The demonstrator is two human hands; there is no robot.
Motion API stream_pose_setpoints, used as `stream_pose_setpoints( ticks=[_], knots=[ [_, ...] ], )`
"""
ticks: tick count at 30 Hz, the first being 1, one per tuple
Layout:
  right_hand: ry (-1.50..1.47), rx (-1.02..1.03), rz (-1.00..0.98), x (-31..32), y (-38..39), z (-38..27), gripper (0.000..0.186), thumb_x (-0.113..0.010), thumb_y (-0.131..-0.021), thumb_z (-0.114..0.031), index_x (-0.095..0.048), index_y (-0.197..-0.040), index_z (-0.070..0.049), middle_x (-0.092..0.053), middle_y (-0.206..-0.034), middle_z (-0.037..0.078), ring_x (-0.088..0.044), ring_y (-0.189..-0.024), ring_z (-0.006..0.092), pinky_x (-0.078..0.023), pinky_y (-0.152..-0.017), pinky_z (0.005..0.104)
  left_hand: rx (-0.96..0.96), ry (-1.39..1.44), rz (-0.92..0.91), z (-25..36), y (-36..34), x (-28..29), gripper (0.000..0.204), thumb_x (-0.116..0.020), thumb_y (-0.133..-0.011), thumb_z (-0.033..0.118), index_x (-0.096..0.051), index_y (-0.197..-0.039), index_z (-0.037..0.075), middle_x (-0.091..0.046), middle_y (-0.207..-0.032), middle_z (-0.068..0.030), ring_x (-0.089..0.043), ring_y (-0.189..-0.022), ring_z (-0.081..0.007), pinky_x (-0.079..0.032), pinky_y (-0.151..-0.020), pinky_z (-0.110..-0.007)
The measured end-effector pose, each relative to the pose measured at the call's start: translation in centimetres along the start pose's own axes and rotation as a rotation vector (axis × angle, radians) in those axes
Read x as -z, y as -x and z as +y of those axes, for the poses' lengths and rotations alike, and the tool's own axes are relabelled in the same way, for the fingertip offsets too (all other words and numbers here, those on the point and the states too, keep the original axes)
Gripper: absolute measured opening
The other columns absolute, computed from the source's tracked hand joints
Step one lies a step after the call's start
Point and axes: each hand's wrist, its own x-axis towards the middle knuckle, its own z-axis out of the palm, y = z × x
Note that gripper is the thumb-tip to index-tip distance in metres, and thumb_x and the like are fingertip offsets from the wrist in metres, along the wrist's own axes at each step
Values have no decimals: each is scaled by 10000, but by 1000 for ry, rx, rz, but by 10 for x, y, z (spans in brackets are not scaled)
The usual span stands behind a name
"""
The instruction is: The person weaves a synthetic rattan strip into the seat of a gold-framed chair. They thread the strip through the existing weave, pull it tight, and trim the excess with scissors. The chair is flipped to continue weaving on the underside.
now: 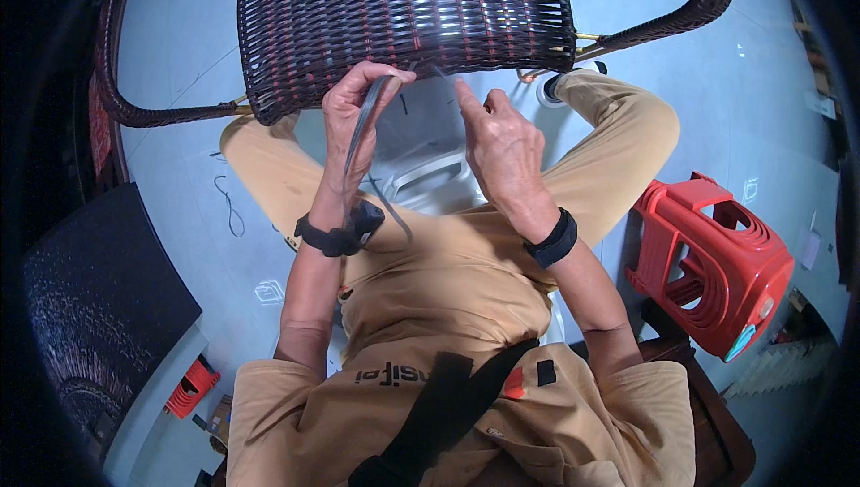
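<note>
A dark brown woven wicker chair (403,12) with reddish strands stands in front of me, its near edge level with my hands. My left hand (348,115) is closed on a long grey weaving strip (360,133), with thumb and fingertips at that edge. The strip loops down past my wrist toward my lap. Just right of it, my right hand (506,146) is closed with its index finger stretched toward the weave. A thin, pale, pointed piece (442,73) runs from that fingertip to the edge; what the curled fingers hold is mostly hidden.
Curved wicker armrests (676,21) flank the woven part. A red plastic stool (717,263) lies tipped at my right. A loose dark strand (231,209) lies on the floor at left, beyond a large dark panel (107,299). Something white and plastic (430,181) is between my legs.
</note>
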Motion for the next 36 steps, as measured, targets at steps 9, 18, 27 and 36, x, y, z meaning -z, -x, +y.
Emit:
stream_pose_setpoints(
  ticks=[9, 18, 27, 36],
  knots=[
    [120, 36, 17, 4, -3, -14, 386, -558, -759, -38, -600, -1137, -101, -538, -801, 104, -600, -641, 267, -491, -486, 375, -36, -9, -54, 4, 2, -5, 70, -616, -857, 48, -642, -912, 14, -649, -890, -51, -612, -874, -117, -461, -804, -234],
    [-173, -16, -75, 7, -14, -4, 271, -548, -789, -57, -639, -1044, -52, -586, -776, 149, -609, -680, 329, -497, -560, 420, -40, -130, -95, 2, 0, -8, 79, -586, -873, 30, -642, -925, 9, -648, -886, -41, -592, -832, -90, -460, -745, -212],
    [-360, -157, -138, 14, -14, 4, 264, -551, -818, -87, -654, -1061, -88, -613, -808, 201, -595, -720, 385, -476, -655, 455, 35, 27, -20, 8, 3, 0, 84, -593, -886, 79, -639, -919, 17, -663, -926, -76, -616, -895, -133, -467, -838, -255],
    [-363, -100, -121, 14, -17, 5, 225, -532, -812, -78, -645, -1006, -72, -612, -755, 211, -597, -721, 398, -482, -635, 475, 76, 56, -30, 10, 0, -1, 98, -598, -889, 110, -634, -927, 27, -662, -915, -77, -617, -909, -142, -472, -859, -273]
  ],
)
